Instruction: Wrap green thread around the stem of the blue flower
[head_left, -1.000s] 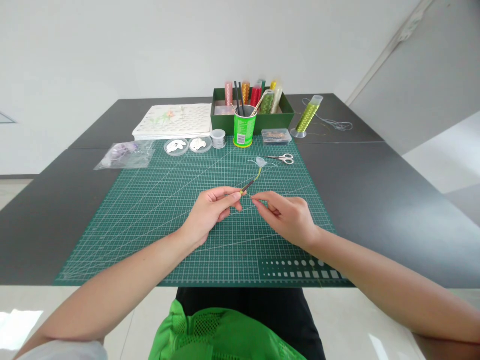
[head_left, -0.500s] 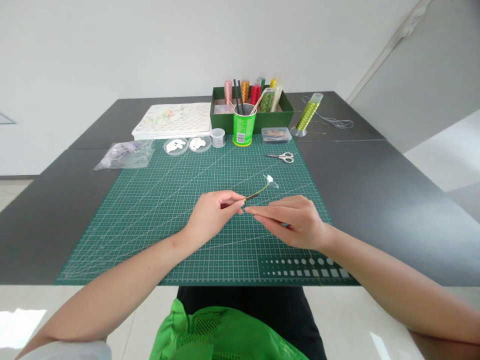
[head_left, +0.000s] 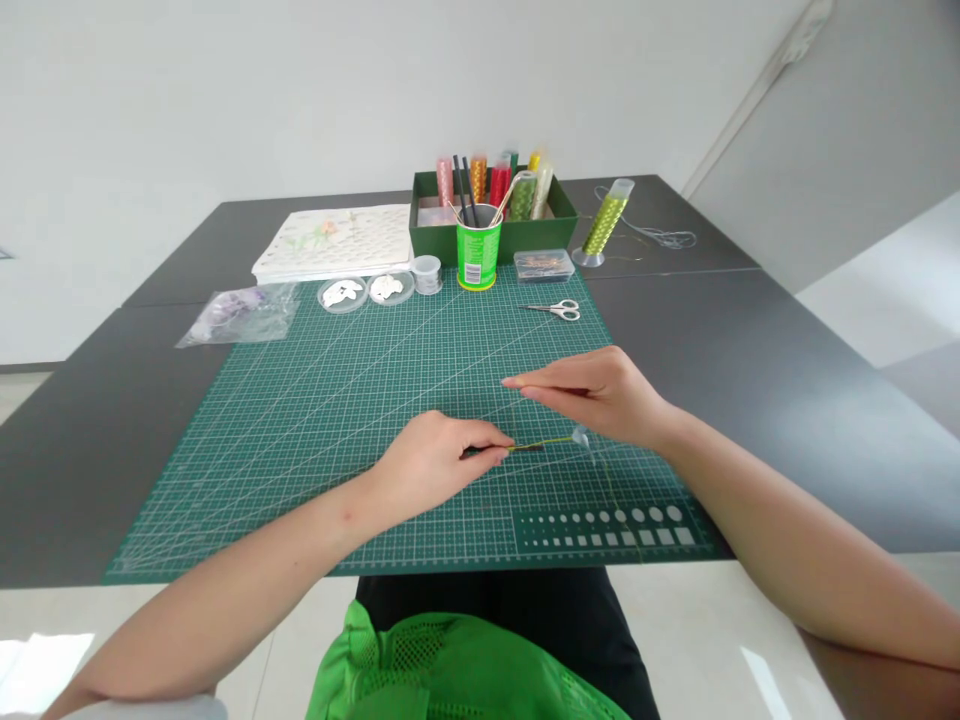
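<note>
Above the cutting mat (head_left: 360, 370), my left hand (head_left: 439, 455) pinches a thin green stem (head_left: 555, 441) that points to the right. A small pale, translucent flower (head_left: 580, 437) sits at the stem's far end. Alongside the stem, a short dark strip (head_left: 532, 448) also comes out of the same fingertips. My right hand (head_left: 592, 390) is higher and to the right, its fingertips pinched together on a fine thread that runs faintly down to the left fingertips. Another length of thread (head_left: 611, 488) trails over the mat below my right hand.
Small scissors (head_left: 562, 309) lie on the mat. Behind are a green can (head_left: 478, 255) of sticks, a lidded clear box (head_left: 544, 265), two dishes of white pieces (head_left: 343, 293) and a green box (head_left: 517, 240) of thread spools. A yellow-green spool (head_left: 606, 222) stands at right, a plastic bag (head_left: 240, 315) left.
My left hand has moved down and slightly right with the stem, which now lies nearly level. My right hand has risen, away from the left fingertips. The view has shifted slightly.
</note>
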